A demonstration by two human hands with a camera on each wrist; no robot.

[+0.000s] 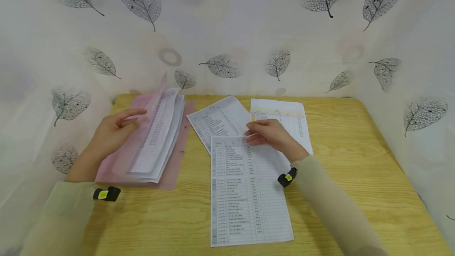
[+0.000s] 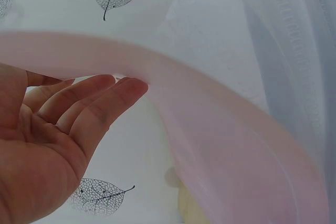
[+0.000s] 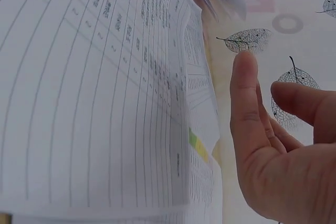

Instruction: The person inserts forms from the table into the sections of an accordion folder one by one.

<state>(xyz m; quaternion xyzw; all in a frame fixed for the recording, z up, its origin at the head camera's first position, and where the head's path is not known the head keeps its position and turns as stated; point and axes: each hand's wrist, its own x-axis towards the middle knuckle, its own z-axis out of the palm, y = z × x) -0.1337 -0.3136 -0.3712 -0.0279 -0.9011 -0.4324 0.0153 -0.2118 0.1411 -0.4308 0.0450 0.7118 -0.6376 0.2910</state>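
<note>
My left hand (image 1: 115, 131) is at the left of a pink translucent folder (image 1: 180, 163), fingertips against its raised cover (image 1: 151, 110). In the left wrist view, gently bent fingers (image 2: 97, 111) touch the curved pink plastic; part of the hand is hidden behind it. A stack of printed sheets (image 1: 170, 141) lies inside the folder. My right hand (image 1: 268, 133) hovers over the top edge of a long printed sheet (image 1: 249, 200). The right wrist view shows its thumb and fingers (image 3: 249, 103) apart, with nothing between them.
Behind the long sheet, a tilted printed sheet (image 1: 220, 117) lies at the left and another sheet (image 1: 279, 108) with a pale yellow band at the right. They rest on a wooden table (image 1: 341, 141). A white leaf-patterned curtain (image 1: 227, 31) surrounds the back and sides.
</note>
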